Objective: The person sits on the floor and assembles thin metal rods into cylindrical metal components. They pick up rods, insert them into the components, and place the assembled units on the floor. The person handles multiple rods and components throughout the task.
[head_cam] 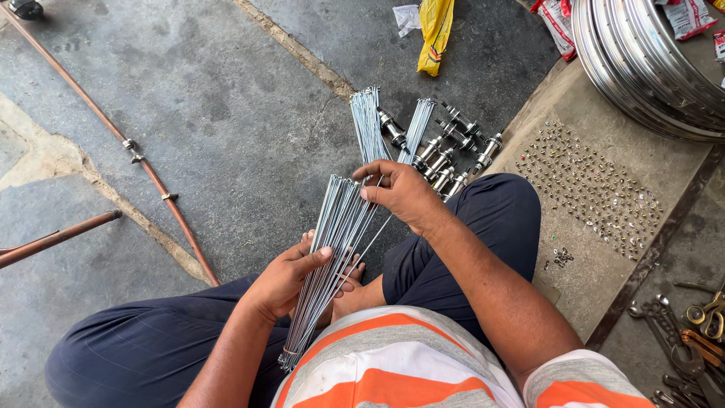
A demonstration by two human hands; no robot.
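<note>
The bundle of spokes [332, 249] is clenched near its lower half by the left hand [291, 279], thumb laid across the front and fingers wrapped behind, so that the rods fan upward and away from the body. For the step in hand, which appears to be the drawing of a single spoke, the bundle is best kept firmly gripped low down so that its upper ends stay spread and one rod can be picked apart cleanly. The right hand [404, 195] is pinched on the upper ends of the fan, with one thin spoke [370, 242] drawn slightly aside below it. Farther right, loose spokes [368, 125] and hubs [445, 151] lie on the floor [211, 113], beyond both grips.
</note>
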